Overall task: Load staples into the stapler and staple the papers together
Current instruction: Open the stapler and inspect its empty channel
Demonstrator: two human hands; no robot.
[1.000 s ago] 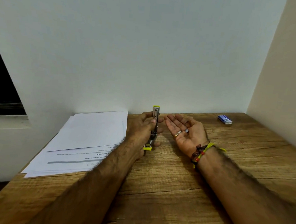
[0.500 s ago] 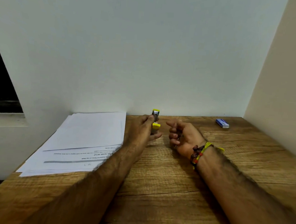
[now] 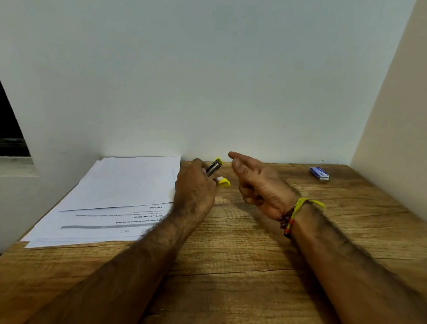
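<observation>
The left hand (image 3: 195, 188) grips the small yellow-and-metal stapler (image 3: 215, 171) just above the wooden desk (image 3: 237, 277), fingers curled round its lower half. The stapler's long axis runs from about 7 o'clock at the hand to 1 o'clock at its yellow tip, tilted up off the desk. A second yellow end shows at the fingers on the 4 o'clock side, so the body looks sprung apart, though the blur leaves it uncertain whether the magazine is exposed.

The right hand (image 3: 258, 187) holds nothing. It stands on its edge just beside the stapler at 3 o'clock, the index finger and thumb reaching forward toward 11 o'clock, the other fingers loosely curled. A beaded and yellow thread bracelet (image 3: 293, 215) circles that wrist.

The coming move likely turns on the blue staple box (image 3: 319, 173), which lies flat on the desk well apart from both hands, at about 2 o'clock from the right hand, near the back wall. Its long axis runs roughly 10 to 4 o'clock. The right hand is clearly the nearer one and is free, so fetching staples falls to it.

The papers (image 3: 119, 195) lie in a loose stack at 9 o'clock of the left hand, their near-right edge under that forearm. They appear not yet stapled.
</observation>
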